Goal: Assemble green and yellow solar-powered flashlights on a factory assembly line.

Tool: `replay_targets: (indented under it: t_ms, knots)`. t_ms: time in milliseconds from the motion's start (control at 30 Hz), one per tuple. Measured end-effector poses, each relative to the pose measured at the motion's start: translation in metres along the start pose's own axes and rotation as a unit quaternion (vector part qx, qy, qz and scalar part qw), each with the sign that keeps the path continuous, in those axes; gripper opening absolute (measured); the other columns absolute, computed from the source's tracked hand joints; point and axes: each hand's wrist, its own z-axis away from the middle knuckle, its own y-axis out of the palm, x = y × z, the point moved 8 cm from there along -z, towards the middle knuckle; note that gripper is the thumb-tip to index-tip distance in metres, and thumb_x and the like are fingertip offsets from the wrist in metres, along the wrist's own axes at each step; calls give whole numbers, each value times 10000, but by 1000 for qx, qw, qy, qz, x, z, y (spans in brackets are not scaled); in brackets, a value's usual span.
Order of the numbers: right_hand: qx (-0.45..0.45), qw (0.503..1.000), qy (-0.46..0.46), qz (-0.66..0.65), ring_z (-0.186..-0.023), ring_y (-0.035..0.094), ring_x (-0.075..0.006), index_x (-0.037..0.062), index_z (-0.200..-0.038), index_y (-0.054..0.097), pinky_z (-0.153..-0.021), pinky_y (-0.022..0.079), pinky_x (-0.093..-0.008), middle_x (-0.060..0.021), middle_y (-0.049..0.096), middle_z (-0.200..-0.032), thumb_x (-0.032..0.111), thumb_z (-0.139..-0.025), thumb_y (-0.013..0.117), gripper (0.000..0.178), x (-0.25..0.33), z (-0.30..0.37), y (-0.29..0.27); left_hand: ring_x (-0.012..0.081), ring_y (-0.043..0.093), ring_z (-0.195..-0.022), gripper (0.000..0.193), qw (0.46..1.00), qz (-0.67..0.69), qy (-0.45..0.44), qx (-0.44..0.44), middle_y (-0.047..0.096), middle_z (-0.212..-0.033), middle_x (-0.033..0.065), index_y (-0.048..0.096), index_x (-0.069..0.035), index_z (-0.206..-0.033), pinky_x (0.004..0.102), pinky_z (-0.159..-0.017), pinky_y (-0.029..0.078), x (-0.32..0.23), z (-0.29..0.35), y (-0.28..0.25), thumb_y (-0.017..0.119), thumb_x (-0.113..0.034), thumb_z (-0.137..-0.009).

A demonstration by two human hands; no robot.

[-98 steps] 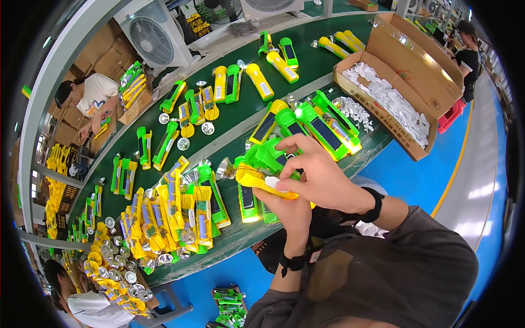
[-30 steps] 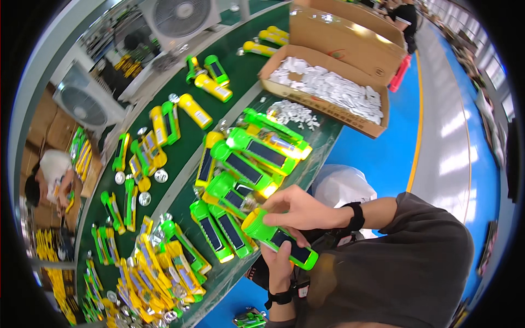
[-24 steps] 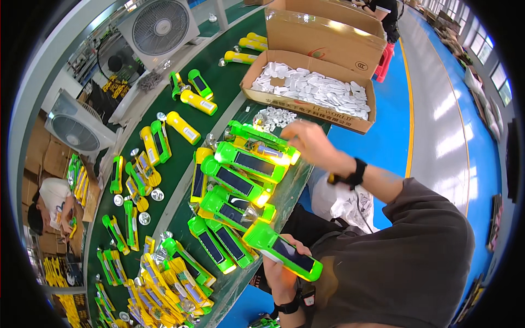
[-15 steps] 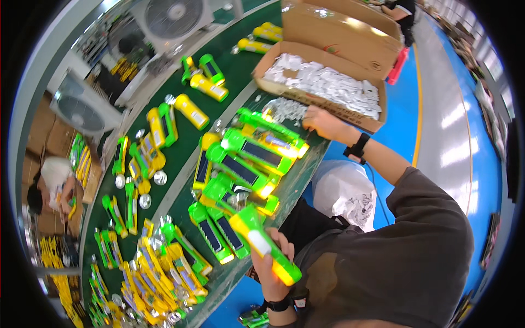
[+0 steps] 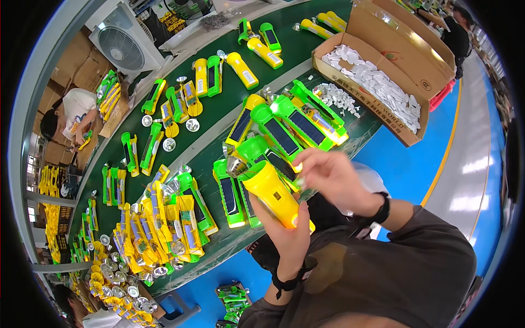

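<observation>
My left hand (image 5: 287, 232) is wrapped round a yellow-and-green flashlight (image 5: 272, 191), tilted with its yellow side and small square slot facing up. A silver reflector (image 5: 235, 164) hangs at its wide end. Close beside the flashlight, my right hand (image 5: 333, 177) is closed in a pinch; a small pale piece (image 5: 300, 183) shows at the fingertips. Below them on the green bench lie several flashlights with dark solar panels (image 5: 280, 134). Past these is a heap of small white pieces (image 5: 336, 98).
An open cardboard box (image 5: 377, 90) of flat white parts stands at the far right of the bench (image 5: 219, 123). Unassembled yellow and green flashlights (image 5: 158, 218) with loose reflectors crowd the left. A co-worker (image 5: 74, 117) sits across at the left, near a fan (image 5: 123, 49).
My right hand has come from the heap of small white pieces to the flashlight. My left hand has turned the flashlight so its yellow side shows. The view has shifted left.
</observation>
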Motion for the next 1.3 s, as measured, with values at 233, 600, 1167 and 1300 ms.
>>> replay_targets:
  t_ms: [233,600,1167,1300]
  knots:
    - [19,999,13,35,-941,574,-136,-9,-813,568,-857,472,-281,-98,493,-1174,-17,-835,565,25,-16,4,41,259,356,-1275,878,993,-43,93,-55,281,-1404,156,45,-8,-1438,379,-1046,301,-9,-2,-11,617,47,-774]
    - [19,995,73,-58,-944,560,-122,11,-1070,473,-849,455,-280,-95,560,-1108,-36,-857,494,220,-26,0,55,265,390,-1240,882,971,-179,147,-52,285,-1390,169,18,3,-1439,386,-1006,350,-1,0,-16,637,-39,-812]
    - [24,999,16,-16,-1020,560,-129,-52,-1216,521,-859,481,-284,-96,582,-1153,67,-858,619,389,-14,2,51,228,472,-1142,869,985,-101,129,-45,383,-1306,144,81,-4,-1431,338,-934,414,-12,-3,-17,632,28,-759]
    - [41,999,10,-2,-1028,555,-125,-40,-1226,519,-850,478,-278,-96,585,-1149,54,-854,613,395,-8,3,51,230,470,-1148,855,988,-93,118,-40,376,-1316,145,116,0,-1425,339,-940,412,-21,-3,-17,643,29,-751]
